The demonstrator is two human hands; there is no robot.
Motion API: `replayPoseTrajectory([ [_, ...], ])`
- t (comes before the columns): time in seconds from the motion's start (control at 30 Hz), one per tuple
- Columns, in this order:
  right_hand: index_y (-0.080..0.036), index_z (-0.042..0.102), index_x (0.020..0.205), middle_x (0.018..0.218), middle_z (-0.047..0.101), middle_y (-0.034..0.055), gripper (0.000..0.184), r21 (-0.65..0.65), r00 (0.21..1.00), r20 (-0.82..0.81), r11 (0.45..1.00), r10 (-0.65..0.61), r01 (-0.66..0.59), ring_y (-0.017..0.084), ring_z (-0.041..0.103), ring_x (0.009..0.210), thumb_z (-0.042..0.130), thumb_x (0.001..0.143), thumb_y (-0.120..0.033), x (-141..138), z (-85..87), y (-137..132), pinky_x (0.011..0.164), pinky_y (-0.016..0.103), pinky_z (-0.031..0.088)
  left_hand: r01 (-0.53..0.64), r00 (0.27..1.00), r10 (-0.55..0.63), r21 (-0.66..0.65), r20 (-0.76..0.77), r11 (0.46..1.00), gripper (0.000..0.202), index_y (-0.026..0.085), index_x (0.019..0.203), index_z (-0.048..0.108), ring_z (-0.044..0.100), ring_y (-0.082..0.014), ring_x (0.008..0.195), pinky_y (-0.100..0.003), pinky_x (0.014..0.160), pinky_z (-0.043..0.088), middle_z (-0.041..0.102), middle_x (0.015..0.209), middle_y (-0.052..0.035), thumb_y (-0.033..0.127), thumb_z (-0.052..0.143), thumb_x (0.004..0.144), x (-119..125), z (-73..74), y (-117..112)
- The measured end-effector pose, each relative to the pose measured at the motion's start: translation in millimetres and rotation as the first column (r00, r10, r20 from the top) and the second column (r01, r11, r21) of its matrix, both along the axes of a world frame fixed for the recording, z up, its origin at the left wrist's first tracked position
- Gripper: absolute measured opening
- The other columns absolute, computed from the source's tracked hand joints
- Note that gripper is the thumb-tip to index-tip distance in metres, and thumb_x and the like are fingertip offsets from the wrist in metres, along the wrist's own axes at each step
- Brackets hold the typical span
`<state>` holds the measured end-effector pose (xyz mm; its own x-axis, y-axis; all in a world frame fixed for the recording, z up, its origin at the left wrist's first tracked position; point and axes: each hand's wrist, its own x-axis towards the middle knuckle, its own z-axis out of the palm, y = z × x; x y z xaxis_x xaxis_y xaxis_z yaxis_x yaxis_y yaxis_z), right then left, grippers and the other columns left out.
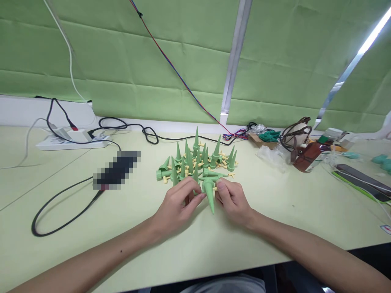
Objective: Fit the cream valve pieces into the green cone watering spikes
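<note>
A green plant watering spike (209, 195), a cone with a wide collar, is held between my two hands with its point toward me. My left hand (180, 199) is closed at the cone's left side, thumb and forefinger pinched against it; the exact contact is partly hidden. On the other side, my right hand (233, 199) pinches the small yellow valve (215, 189) that sticks out of the collar. Just beyond my hands is a pile of similar green spikes (191, 162), some upright and some lying down, mixed with yellow valves (165, 179).
A black cable loops round a dark blurred device (116, 171) on the left, near a white power strip (73, 140). To the right are a clear plastic bag (271, 156), a brown bottle (314, 154) and a dark flat object (363, 179). A green curtain (152, 61) hangs behind the table (137, 260).
</note>
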<state>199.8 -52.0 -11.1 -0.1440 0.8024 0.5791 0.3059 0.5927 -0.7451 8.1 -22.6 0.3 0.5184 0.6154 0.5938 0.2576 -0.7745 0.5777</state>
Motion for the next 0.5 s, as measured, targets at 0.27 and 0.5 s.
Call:
replayPoseTrajectory([
  [0.27, -0.024, 0.033, 0.069, 0.054, 0.035, -0.0050, 0.044, -0.006, 1.000, -0.006, 1.000, 0.013, -0.013, 0.012, 0.033, 0.048, 0.031, 0.106, -0.047, 0.0, -3.4, -0.4, 0.048, 0.027, 0.029, 0.103, 0.994, -0.110, -0.207, -0.022, 0.973, 0.049, 0.017, 0.061, 0.048, 0.049, -0.0127, 0.060, -0.025, 0.062, 0.039, 0.051, 0.060, -0.0001, 0.034, 0.034, 0.105, -0.7, 0.0, 0.8],
  [0.5, -0.023, 0.034, 0.068, 0.057, 0.040, -0.0034, 0.045, 0.040, 0.996, 0.073, 0.997, 0.059, -0.062, 0.012, 0.035, 0.050, 0.030, 0.106, -0.046, 0.0, 0.1, -1.3, 0.050, 0.027, 0.031, 0.118, 0.991, -0.132, -0.349, -0.016, 0.930, 0.056, 0.017, 0.059, 0.048, 0.050, -0.0135, 0.060, -0.023, 0.057, 0.040, 0.049, 0.058, -0.0006, 0.047, 0.034, 0.104, 1.3, 3.3, -0.3],
])
